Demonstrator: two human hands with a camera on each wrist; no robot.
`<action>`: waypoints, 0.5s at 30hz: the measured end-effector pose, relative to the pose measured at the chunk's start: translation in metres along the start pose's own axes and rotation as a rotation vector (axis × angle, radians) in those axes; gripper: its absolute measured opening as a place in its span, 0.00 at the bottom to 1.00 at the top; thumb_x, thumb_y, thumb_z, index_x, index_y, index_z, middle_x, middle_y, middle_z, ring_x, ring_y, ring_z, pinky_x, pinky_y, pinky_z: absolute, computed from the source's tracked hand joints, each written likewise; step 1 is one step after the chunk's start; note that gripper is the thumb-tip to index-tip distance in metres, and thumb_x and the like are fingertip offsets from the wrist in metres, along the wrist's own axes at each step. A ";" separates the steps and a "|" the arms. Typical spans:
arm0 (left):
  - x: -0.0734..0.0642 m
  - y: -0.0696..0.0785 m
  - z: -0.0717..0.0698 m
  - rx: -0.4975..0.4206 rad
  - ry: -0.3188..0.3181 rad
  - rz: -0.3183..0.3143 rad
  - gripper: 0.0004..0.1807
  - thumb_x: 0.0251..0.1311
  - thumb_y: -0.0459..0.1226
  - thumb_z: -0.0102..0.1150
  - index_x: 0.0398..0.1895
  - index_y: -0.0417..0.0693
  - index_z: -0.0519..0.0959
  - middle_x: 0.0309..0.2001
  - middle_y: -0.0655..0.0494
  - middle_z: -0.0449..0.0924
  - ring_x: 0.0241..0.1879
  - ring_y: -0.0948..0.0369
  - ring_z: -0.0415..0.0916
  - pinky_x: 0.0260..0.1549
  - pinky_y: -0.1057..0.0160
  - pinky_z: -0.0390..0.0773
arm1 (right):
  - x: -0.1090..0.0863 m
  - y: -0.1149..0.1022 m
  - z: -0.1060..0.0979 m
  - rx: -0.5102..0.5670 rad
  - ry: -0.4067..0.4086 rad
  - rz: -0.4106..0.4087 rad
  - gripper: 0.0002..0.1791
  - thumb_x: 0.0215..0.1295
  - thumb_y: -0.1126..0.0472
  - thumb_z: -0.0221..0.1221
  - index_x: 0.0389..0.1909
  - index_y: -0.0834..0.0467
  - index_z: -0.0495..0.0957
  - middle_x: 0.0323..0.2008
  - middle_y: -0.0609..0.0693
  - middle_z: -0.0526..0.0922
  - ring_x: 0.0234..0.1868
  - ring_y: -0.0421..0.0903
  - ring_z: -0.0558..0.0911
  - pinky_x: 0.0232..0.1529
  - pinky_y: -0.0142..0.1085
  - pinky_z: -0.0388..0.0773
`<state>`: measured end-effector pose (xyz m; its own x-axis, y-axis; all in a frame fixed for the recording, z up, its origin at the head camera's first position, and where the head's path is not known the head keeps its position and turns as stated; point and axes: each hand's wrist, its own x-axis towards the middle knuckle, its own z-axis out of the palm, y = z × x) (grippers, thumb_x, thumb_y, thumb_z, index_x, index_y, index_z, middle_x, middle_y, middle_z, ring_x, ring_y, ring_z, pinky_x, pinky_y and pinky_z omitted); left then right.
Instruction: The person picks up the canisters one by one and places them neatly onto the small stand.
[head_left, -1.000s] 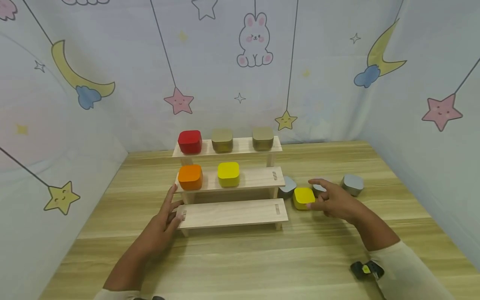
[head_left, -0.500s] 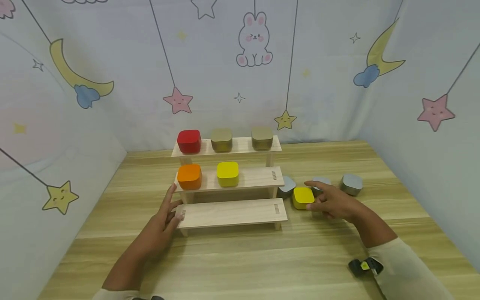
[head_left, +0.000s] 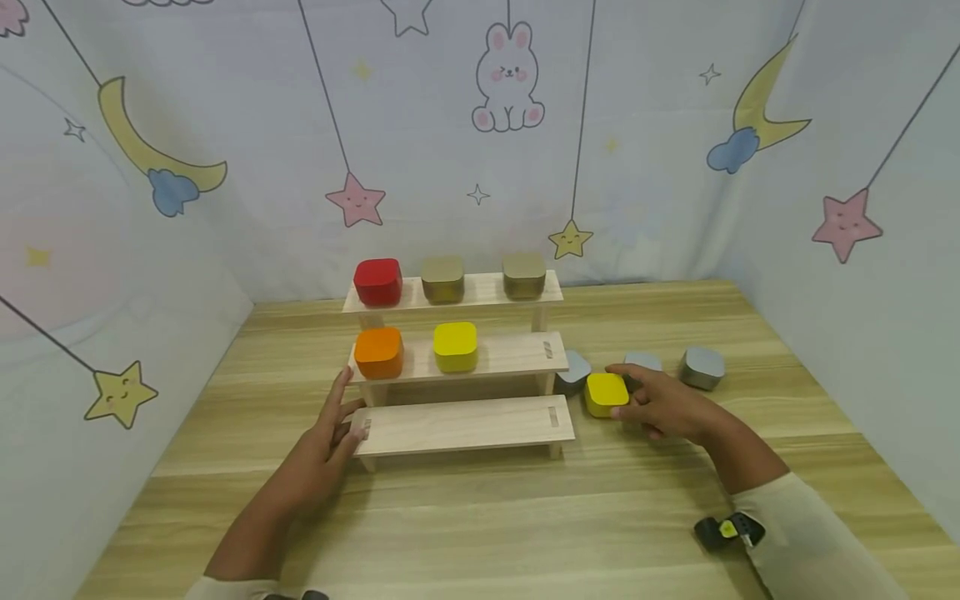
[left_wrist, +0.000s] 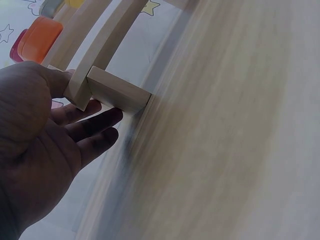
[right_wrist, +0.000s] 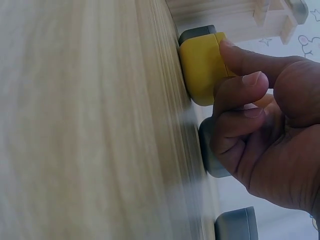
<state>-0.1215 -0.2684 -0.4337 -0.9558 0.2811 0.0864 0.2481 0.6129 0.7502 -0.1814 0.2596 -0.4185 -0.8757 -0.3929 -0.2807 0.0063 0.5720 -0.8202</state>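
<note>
My right hand [head_left: 663, 404] pinches a yellow rounded-square block [head_left: 606, 393] between thumb and index finger, beside the right end of a three-step wooden rack [head_left: 465, 425]. The right wrist view shows the thumb against one face of this yellow block [right_wrist: 202, 67] and the other fingers bent. At the rack's left end is my left hand [head_left: 318, 458], its index finger reaching up to the middle step and its thumb on the lowest. Seen from the left wrist, the relaxed fingers of that hand [left_wrist: 45, 145] lie around the end of the rack's step [left_wrist: 117, 90].
Red [head_left: 378, 282] and two dull gold blocks [head_left: 442, 279] stand on the top step. Orange [head_left: 378, 352] and yellow blocks [head_left: 455, 347] occupy the middle step. Grey blocks [head_left: 702, 367] lie on the table [head_left: 465, 533] right of the rack. A patterned curtain [head_left: 420, 125] surrounds the back and sides.
My right index finger has come slightly closer to the far side of the yellow block. The left hand and the blocks on the rack stay as they were.
</note>
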 end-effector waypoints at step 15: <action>0.001 -0.002 0.001 -0.029 0.001 0.012 0.52 0.85 0.34 0.51 0.90 0.73 0.27 0.81 0.29 0.65 0.72 0.31 0.77 0.69 0.36 0.78 | 0.002 -0.001 0.001 0.023 -0.010 0.024 0.45 0.80 0.59 0.65 0.88 0.54 0.52 0.23 0.50 0.76 0.18 0.45 0.70 0.22 0.35 0.69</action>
<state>-0.1229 -0.2688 -0.4354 -0.9530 0.2876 0.0957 0.2546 0.5879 0.7678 -0.1828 0.2578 -0.4186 -0.8703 -0.3864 -0.3053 0.0387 0.5644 -0.8246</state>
